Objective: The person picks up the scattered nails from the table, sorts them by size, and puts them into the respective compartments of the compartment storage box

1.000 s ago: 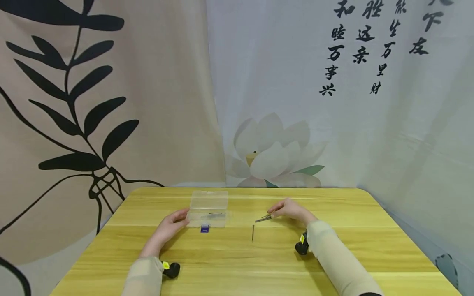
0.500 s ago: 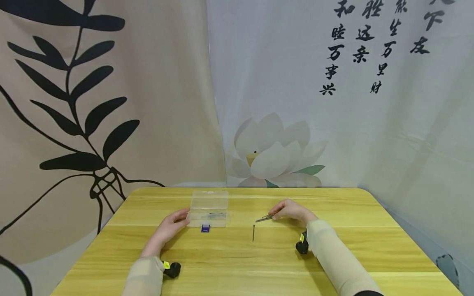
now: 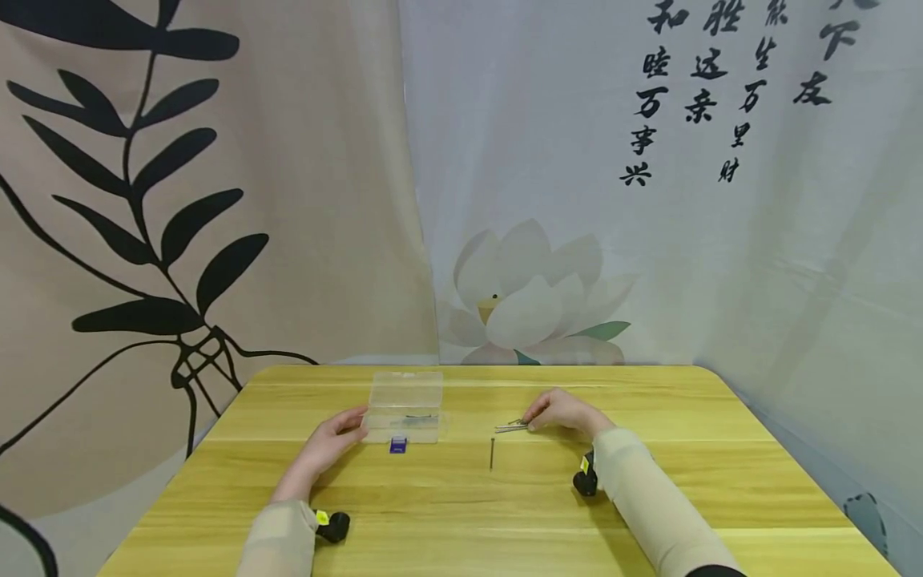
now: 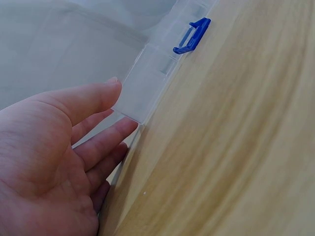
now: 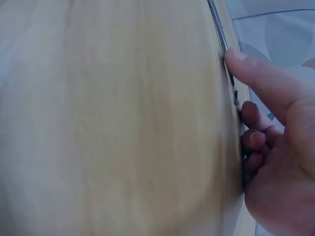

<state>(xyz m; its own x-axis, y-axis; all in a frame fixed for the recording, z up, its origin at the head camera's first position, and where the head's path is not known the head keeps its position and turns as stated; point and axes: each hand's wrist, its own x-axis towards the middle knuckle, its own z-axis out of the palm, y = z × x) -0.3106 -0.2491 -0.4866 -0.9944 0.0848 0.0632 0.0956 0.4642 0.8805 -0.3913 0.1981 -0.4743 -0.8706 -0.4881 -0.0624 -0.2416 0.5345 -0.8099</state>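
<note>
A clear plastic box (image 3: 401,429) stands with its lid raised, a blue latch (image 3: 398,445) hanging at its front. Thin dark nails (image 3: 420,417) show inside. My left hand (image 3: 333,440) touches the box's left end with thumb and fingertips, its fingers loosely extended. To the right, my right hand (image 3: 566,413) has its thumb and curled fingers on a few thin metal nails (image 3: 510,428), whose ends stick out to the left, close over the table. In the right wrist view the thumb lies against one nail (image 5: 216,19). Another single nail (image 3: 492,454) lies on the table between the hands.
The wooden table (image 3: 433,521) has rounded far corners. Behind its far edge hangs a cloth backdrop (image 3: 346,200) with printed leaves, a lotus and writing. Each wrist carries a small black camera (image 3: 586,477).
The nails at my right hand have swung slightly, from slanting to nearly level across the view. Both hands, the box and the single nail stay in place.
</note>
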